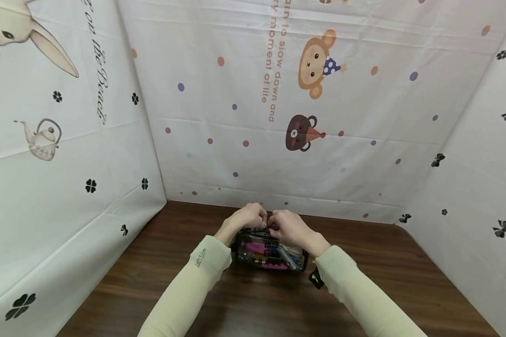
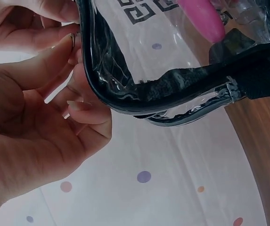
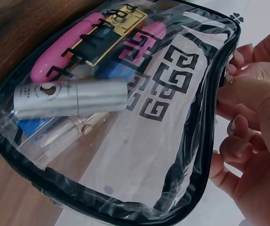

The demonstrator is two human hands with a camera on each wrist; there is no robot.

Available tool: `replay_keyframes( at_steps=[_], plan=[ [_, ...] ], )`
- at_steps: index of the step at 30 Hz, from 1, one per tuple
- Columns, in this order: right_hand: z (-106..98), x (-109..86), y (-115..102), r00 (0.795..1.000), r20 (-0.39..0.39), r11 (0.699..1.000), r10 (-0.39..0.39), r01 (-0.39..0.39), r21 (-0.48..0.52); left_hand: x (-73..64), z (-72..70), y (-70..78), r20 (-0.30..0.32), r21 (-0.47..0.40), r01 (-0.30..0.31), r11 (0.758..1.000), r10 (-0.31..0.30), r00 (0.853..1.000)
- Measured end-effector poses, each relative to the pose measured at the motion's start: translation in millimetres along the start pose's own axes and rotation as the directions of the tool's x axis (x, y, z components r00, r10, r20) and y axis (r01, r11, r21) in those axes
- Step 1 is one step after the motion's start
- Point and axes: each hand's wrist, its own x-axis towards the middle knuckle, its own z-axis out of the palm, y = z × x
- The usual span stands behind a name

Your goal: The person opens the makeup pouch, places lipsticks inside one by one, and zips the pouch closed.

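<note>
A clear cosmetic pouch (image 1: 246, 256) with black edging stands on the brown table. My left hand (image 1: 249, 215) pinches at its top edge with thumb and fingers, close beside my right hand (image 1: 290, 227), which pinches the same edge. The exact part between the fingertips is hidden. Through the clear plastic in the right wrist view I see a silver tube (image 3: 71, 98), a pink rounded item (image 3: 64, 49) and a black item with gold trim (image 3: 109, 40). Black lettering and square patterns (image 3: 175, 70) mark the pouch wall. In the left wrist view the pouch's corner (image 2: 125, 103) lies beside the left fingers.
The dark wood table (image 1: 185, 290) meets a white printed back cloth (image 1: 244, 164) behind the pouch. Similar cloths hang on the left (image 1: 67, 234) and the right (image 1: 468, 187). A small black tag (image 1: 316, 279) shows beside the right sleeve (image 1: 341, 271).
</note>
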Motion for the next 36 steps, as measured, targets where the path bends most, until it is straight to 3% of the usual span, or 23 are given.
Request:
replay_keyframes(
  at_steps=[5, 13, 24, 31, 36],
  plan=[
    [0.8, 1.0, -1.4, 0.999, -0.019, 0.997, -0.039, 0.038, -0.065, 1.7, -3.3, -0.1, 0.025, -0.003, -0.004, 1.000, 0.005, 1.000],
    [3.1, -0.1, -1.4, 0.999, -0.031, 0.999, -0.016, 0.014, -0.052, 3.7, -2.5, -2.1, 0.051, -0.031, 0.053, 0.998, -0.051, 0.997],
    [-1.8, -4.4, 4.1, 0.997, -0.007, 0.997, 0.074, -0.075, -0.009, -0.9, -11.1, -13.4, 0.015, -0.020, 0.107, 0.994, -0.107, 0.994],
    [-0.3, -3.7, 4.5, 0.998, -0.006, 0.998, 0.063, -0.063, 0.003, -5.2, -11.2, -19.7, 0.010, -0.046, 0.083, 0.995, -0.083, 0.997],
    [-2.7, -2.4, 6.2, 0.999, -0.017, 0.999, 0.051, -0.051, 0.001, -7.6, -15.4, -23.4, -0.003, -0.055, 0.097, 0.994, -0.097, 0.995]
  ],
)
